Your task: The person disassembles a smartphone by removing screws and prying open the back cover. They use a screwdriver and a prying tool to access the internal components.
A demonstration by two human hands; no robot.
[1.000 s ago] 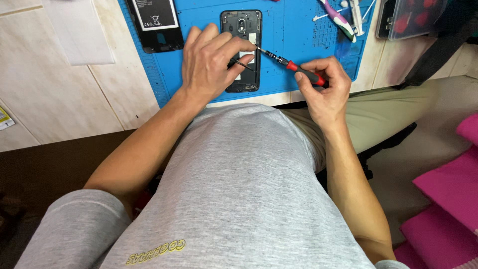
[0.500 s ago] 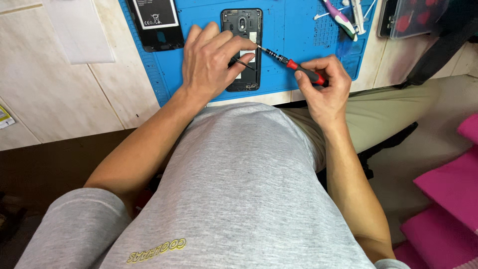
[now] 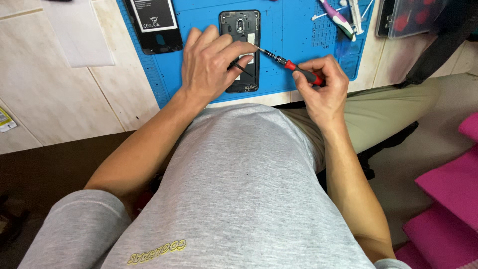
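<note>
Two bare hands work over a blue mat point(image 3: 294, 74): the right hand point(image 3: 321, 87) is closed around a red-and-black screwdriver point(image 3: 289, 65), tip on the opened phone point(image 3: 241, 50) mid-mat; the left hand point(image 3: 209, 62) lies spread on the phone, pinning it flat. Farther off lie a battery point(image 3: 154, 20) and a clear case point(image 3: 408, 17)

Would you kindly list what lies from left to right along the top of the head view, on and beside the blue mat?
White paper sheet → black phone back cover → left hand resting on the opened black phone → red-and-black screwdriver → right hand → purple-and-white tool → clear plastic box.
</note>
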